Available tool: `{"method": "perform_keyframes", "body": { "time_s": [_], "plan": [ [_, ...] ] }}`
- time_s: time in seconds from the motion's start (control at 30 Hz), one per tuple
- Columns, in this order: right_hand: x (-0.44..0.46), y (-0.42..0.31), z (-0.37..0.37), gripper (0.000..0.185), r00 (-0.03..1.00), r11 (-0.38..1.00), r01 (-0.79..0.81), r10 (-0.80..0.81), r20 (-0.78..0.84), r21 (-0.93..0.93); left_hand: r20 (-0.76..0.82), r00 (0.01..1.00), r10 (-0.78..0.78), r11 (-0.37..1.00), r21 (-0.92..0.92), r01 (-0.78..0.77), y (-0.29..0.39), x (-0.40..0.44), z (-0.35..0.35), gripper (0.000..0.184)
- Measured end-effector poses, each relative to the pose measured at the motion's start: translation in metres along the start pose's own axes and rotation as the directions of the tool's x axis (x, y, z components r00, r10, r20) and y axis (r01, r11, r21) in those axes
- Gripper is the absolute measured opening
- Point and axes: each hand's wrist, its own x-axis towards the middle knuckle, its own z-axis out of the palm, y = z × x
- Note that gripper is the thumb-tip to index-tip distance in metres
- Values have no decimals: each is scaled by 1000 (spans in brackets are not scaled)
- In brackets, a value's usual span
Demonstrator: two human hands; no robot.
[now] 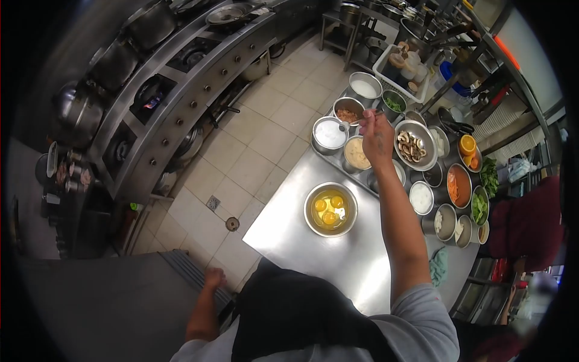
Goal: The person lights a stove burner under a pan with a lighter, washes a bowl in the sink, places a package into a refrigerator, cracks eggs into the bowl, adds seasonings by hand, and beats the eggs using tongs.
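Note:
My right hand point(375, 137) is closed round the handle of a metal spoon point(344, 127). The spoon's head hangs over the rim of a container of white powdery or creamy food point(329, 133). Near that hand are a container of pale yellow grated food point(357, 153), one of reddish-brown bits point(348, 113) and a bowl of sliced mushrooms point(411, 145). A metal bowl point(308, 222) with three cracked raw eggs point(330, 217) stands on the steel table, below my right hand. My left hand point(215, 278) hangs low beside the table, holding nothing, its fingers loosely bent.
More containers hold shredded carrot point(456, 186), green leaves point(479, 208) and orange halves point(467, 145). A green cloth point(439, 267) lies at the table's right. Across the tiled floor point(241, 154) runs a stove point(181, 102) with a lit burner. Another person in a dark red top point(525, 223) stands at right.

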Motion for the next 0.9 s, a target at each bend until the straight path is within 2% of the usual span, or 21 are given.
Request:
{"method": "perform_keyframes", "body": {
  "time_s": [0.07, 0.1, 0.17, 0.2, 0.27, 0.3, 0.37, 0.4, 0.47, 0.5, 0.57, 0.63, 0.7, 0.77, 0.83, 0.9],
  "plan": [
    [6, 2, 1, 26, 997, 988, 67, -60, 52, -138, 11, 1000, -21, 1000, -6, 21, -3, 0, 1, 25],
    [9, 2, 1, 26, 997, 988, 66, -59, 51, -139, 17, 1000, -20, 999, 44, 19, -5, 0, 1, 26],
    [15, -8, 4, 28, 963, 912, 269, -250, 100, -311, 24, 1000, -16, 995, 94, 14, 3, -7, 5, 26],
    [18, -4, 8, 28, 963, 912, 268, -249, 99, -311, 8, 999, -34, 995, 95, 34, 7, -9, 7, 25],
    [25, 16, 22, 29, 970, 912, 216, -159, 185, -349, -10, 999, -52, 994, 98, 53, 11, -10, 8, 25],
    [27, 27, 29, 29, 970, 913, 216, -159, 185, -347, -14, 999, -35, 999, 41, 36, 10, -8, 8, 25],
    [32, 40, 34, 31, 980, 989, -4, 34, 197, -147, -20, 1000, -16, 1000, -23, 16, 14, -8, 9, 24],
    [34, 47, 30, 31, 979, 989, 0, 30, 202, -146, -27, 1000, -17, 999, -36, 16, 14, -9, 10, 24],
    [30, 25, 16, 26, 989, 816, 146, -99, 114, -560, -35, 999, -24, 998, -52, 23, 6, -8, 9, 24],
    [22, 10, 9, 26, 988, 815, 151, -101, 120, -559, -40, 998, -38, 994, -103, 34, -2, -4, 9, 23],
    [3, -28, -1, 26, 971, 759, 173, -24, 238, -628, -42, 998, -55, 985, -165, 48, -8, -5, 14, 22],
    [-3, -14, 14, 14, 898, 688, 262, 84, 432, -677, -55, 995, -84, 996, -34, 82, -13, -19, 14, 21],
    [-5, 10, 32, 14, 855, 630, 323, 127, 504, -707, -17, 995, -96, 995, -3, 96, -17, -22, 12, 22],
    [-3, 11, 36, 13, 852, 624, 319, 140, 504, -713, 17, 995, -102, 995, 19, 102, -16, -19, 11, 22],
    [-5, 17, 45, 13, 839, 624, 318, 165, 518, -714, 0, 991, -132, 986, -103, 131, -25, -21, 9, 24],
    [-4, 26, 51, 11, 889, 593, 311, 93, 447, -743, -7, 992, -128, 989, -80, 127, -41, -9, 5, 23]
  ]
}}
